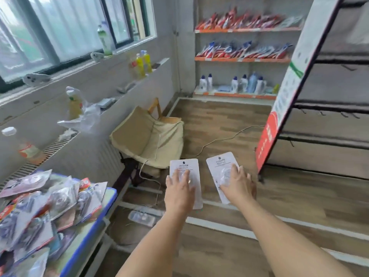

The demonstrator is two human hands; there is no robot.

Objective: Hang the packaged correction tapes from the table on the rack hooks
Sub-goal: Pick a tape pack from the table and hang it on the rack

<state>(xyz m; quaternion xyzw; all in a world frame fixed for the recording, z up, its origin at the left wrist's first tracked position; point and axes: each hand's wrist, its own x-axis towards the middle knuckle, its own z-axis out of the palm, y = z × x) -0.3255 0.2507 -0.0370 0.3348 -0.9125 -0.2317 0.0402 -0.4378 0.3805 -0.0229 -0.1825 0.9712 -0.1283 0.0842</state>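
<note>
Hands: your left hand (179, 186) grips one packaged tape, left pack (185, 176), fingers spread over its clear blister; your right hand (238, 183) grips a second one, right pack (221, 166), the same way. Both arms are stretched out in front of you, over the floor.

Packs: each card stands with its long axis running away from you, printed top end farthest out. The left pack is nearly straight; the right pack leans its top a little to the left. They sit near each other without touching.

Rack: the rack (329, 120) rises to your right, ahead of both hands, its red and white end panel (267, 140) nearest the right pack. A few bare hooks (351, 115) show along its dark bars, well apart from the packs and higher than them.

Nearer hand: your right hand is closer to the rack, so that pack probably goes first.

Next move: you will likely need to swing right and lift, then bring the card's top end to a hook. The picture is too blurred to show the hang hole.

Table: the table (107, 198) at your lower left carries a heap of more packs (50, 206), behind your left arm.
</note>
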